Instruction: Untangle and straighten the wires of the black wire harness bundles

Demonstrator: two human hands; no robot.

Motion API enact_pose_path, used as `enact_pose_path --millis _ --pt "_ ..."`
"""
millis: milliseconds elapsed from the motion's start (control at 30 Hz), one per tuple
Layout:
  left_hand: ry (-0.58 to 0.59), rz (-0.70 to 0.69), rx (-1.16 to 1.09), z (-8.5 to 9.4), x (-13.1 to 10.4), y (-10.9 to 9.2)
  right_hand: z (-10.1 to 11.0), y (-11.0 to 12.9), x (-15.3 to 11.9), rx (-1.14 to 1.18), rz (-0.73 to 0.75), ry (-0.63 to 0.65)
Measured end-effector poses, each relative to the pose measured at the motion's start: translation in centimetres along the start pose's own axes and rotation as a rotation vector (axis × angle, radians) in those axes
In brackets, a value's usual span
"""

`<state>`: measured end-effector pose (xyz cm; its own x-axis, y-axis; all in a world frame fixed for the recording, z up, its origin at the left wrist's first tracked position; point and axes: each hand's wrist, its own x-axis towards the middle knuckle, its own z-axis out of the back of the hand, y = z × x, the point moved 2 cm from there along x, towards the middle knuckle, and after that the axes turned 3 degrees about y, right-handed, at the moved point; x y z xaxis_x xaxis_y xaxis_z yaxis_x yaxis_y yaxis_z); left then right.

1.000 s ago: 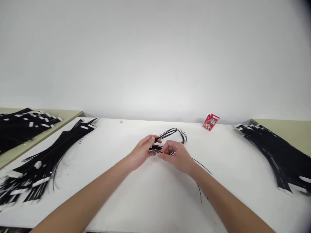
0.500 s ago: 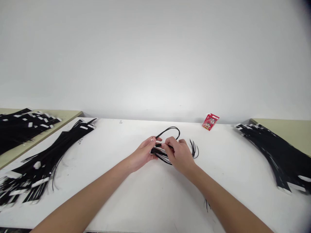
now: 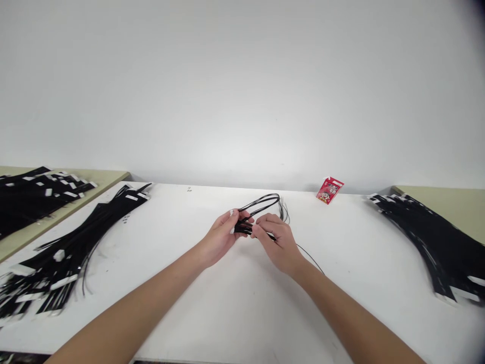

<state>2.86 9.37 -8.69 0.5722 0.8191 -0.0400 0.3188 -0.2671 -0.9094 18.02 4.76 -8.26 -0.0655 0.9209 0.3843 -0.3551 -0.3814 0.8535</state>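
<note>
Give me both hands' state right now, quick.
Left hand: closed, pinching the looped bundle of thin black cords.
Right hand: closed on the same bundle, fingers pinching it beside the left.

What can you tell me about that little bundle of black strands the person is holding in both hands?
The bundle of black strands is thin, glossy and cord-like, perhaps plastic. It is bent into a loop arching away from the person, loose ends fanning to the right. The left hand and right hand pinch it together above the white table. One strand trails back along the right wrist.
</note>
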Motion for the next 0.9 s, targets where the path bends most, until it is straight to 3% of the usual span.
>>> enact_pose_path --millis 200,400,600,900 --pt "0.063 -0.007 -0.003 -0.4 -0.3 -1.0 -0.1 -0.6 0.2 0.368 -0.334 -0.060" --pt "0.160 0.028 -0.021 0.0 -0.3 -1.2 0.2 0.5 0.3 0.765 -0.603 0.149" --pt "0.211 0.059 -0.028 0.3 -0.1 -1.0 0.4 1.3 0.0 0.464 -0.445 0.211" --pt "0.245 0.094 -0.053 0.4 -0.1 -0.9 -0.3 0.2 -0.5 0.187 -0.309 0.002"
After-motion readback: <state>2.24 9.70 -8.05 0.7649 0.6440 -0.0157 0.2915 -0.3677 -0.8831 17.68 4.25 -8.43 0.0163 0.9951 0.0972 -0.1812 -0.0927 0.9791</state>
